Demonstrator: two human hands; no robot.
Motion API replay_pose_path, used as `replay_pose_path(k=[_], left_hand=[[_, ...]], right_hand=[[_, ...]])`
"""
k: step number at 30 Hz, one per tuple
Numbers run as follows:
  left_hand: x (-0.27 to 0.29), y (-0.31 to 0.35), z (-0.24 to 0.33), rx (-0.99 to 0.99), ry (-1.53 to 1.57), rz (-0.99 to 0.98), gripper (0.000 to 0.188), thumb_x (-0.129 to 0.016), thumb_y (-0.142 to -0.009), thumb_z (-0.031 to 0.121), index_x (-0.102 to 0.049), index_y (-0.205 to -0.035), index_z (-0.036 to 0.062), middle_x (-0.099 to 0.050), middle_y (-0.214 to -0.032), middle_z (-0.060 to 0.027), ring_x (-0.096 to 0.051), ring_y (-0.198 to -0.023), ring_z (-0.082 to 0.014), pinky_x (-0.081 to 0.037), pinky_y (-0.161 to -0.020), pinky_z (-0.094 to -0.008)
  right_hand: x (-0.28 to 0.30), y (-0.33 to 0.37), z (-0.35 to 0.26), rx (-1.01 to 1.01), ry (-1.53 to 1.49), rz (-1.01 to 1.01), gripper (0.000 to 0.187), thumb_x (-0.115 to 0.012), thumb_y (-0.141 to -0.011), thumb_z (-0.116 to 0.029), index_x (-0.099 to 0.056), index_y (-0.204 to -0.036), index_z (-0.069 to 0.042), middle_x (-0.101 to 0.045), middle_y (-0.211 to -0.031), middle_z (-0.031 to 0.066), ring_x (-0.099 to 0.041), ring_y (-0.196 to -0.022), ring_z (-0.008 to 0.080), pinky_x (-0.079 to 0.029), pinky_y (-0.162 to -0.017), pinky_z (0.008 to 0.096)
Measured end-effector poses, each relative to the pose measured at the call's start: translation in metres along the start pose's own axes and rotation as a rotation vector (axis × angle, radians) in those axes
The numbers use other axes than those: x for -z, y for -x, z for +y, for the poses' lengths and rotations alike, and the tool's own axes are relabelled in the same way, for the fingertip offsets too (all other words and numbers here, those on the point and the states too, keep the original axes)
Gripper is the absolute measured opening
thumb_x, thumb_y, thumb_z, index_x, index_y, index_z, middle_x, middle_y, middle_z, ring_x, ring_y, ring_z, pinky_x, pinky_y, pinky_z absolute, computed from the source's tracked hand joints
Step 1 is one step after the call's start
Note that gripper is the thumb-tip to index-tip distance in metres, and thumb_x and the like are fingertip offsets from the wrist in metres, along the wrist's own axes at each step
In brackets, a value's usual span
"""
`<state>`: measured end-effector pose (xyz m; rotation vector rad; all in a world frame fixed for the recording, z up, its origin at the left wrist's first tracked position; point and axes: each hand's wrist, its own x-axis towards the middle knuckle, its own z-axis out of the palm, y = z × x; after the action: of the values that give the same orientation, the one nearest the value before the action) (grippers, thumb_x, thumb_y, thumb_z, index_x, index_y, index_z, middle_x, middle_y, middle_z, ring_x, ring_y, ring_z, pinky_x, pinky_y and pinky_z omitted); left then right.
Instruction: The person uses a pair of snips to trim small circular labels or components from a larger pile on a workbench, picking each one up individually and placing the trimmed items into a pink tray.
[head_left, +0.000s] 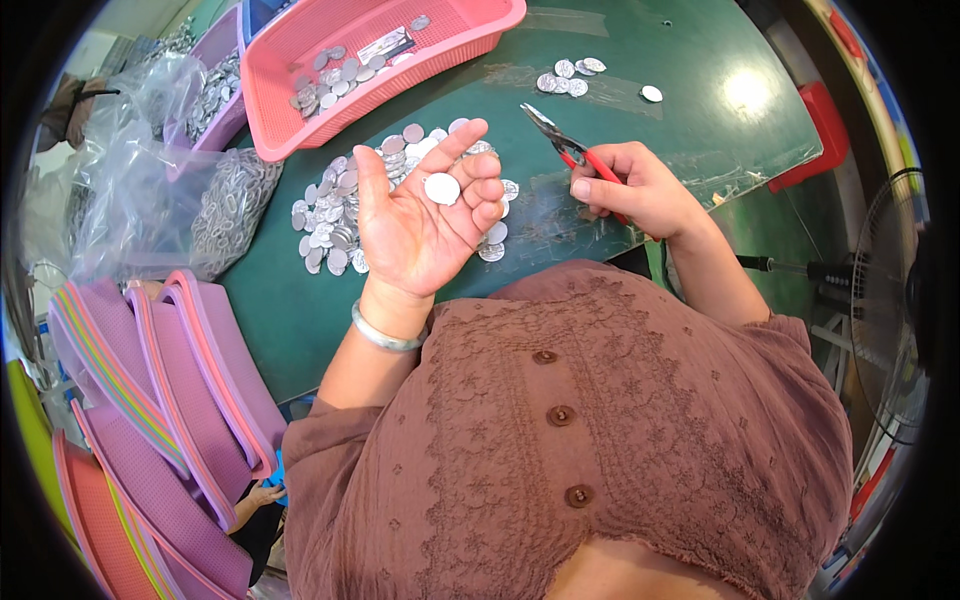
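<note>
My left hand point(412, 225) is turned palm up, thumb and forefinger stretched out and the other fingers loosely curled. On it rests a round silver disc point(442, 188), with no fingers closed over it. Behind and around this hand spreads a pile of similar metal discs point(338, 205) on the green tabletop. My right hand point(640, 190) is closed round the red handles of a pair of pliers point(572, 152). Their metal jaws point up and left, toward the far side of the table, and are apart from any disc.
A pink basket point(275, 135) with some discs stands at the far left. Beside it, a clear plastic bag point(150, 190) holds many metal links. Several discs point(565, 85) lie far right of centre. Stacked purple baskets point(225, 370) are at lower left, and a fan point(880, 300) stands at right.
</note>
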<state>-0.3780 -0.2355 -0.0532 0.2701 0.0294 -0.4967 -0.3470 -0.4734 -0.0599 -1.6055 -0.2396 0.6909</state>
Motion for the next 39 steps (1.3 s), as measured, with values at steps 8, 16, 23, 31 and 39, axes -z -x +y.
replay_pose_path(k=[8, 16, 23, 31, 39], left_hand=[[-0.022, -0.033, 0.104, -0.718, -0.842, 0.224, 0.032, -0.040, -0.095, 0.023, -0.055, -0.100, -0.0046, -0.059, -0.095, -0.0133, -0.056, -0.086, -0.0227, -0.044, -0.081, -0.0306], [-0.010, -0.026, 0.035, -0.585, -2.049, 0.109, 0.019, -0.059, -0.074, 0.001, -0.064, -0.090, 0.0071, -0.057, -0.085, -0.0098, -0.057, -0.075, -0.0248, -0.046, -0.069, -0.0338], [0.011, -0.018, 0.014, -0.293, -2.328, -0.377, 0.024, -0.062, -0.065, -0.006, -0.068, -0.085, 0.0062, -0.054, -0.089, -0.0097, -0.051, -0.084, -0.0278, -0.042, -0.076, -0.0341], [0.018, -0.021, 0.016, -0.317, -2.176, -0.274, 0.013, -0.062, -0.074, 0.001, -0.066, -0.086, 0.0043, -0.058, -0.082, -0.0074, -0.053, -0.079, -0.0243, -0.042, -0.072, -0.0326], [0.003, -0.007, 0.017, -0.033, -0.893, 0.333, 0.020, -0.051, -0.089, 0.012, -0.058, -0.102, -0.0015, -0.065, -0.091, -0.0136, -0.063, -0.075, -0.0163, -0.049, -0.066, -0.0237]], right_hand=[[0.000, 0.001, -0.002, -0.004, 0.018, 0.016, 0.026, -0.068, -0.079, -0.028, -0.059, -0.081, -0.003, -0.051, -0.068, -0.0037, -0.047, -0.061, 0.0056, -0.042, -0.058, 0.0214], [0.002, -0.001, 0.004, 0.017, -0.026, 0.023, 0.025, -0.067, -0.079, -0.027, -0.060, -0.081, -0.003, -0.053, -0.068, -0.0025, -0.049, -0.061, 0.0063, -0.042, -0.057, 0.0214], [0.003, 0.000, 0.005, 0.011, -0.021, 0.020, 0.027, -0.068, -0.079, -0.029, -0.061, -0.082, -0.004, -0.053, -0.069, -0.0034, -0.049, -0.060, 0.0057, -0.043, -0.058, 0.0210], [0.002, -0.001, 0.004, 0.027, -0.012, 0.013, 0.026, -0.067, -0.080, -0.028, -0.059, -0.079, -0.004, -0.053, -0.068, -0.0038, -0.048, -0.060, 0.0051, -0.042, -0.057, 0.0208], [0.002, -0.002, 0.006, 0.018, -0.008, -0.022, 0.025, -0.066, -0.080, -0.027, -0.057, -0.078, -0.003, -0.051, -0.067, -0.0031, -0.047, -0.060, 0.0060, -0.042, -0.057, 0.0218]])
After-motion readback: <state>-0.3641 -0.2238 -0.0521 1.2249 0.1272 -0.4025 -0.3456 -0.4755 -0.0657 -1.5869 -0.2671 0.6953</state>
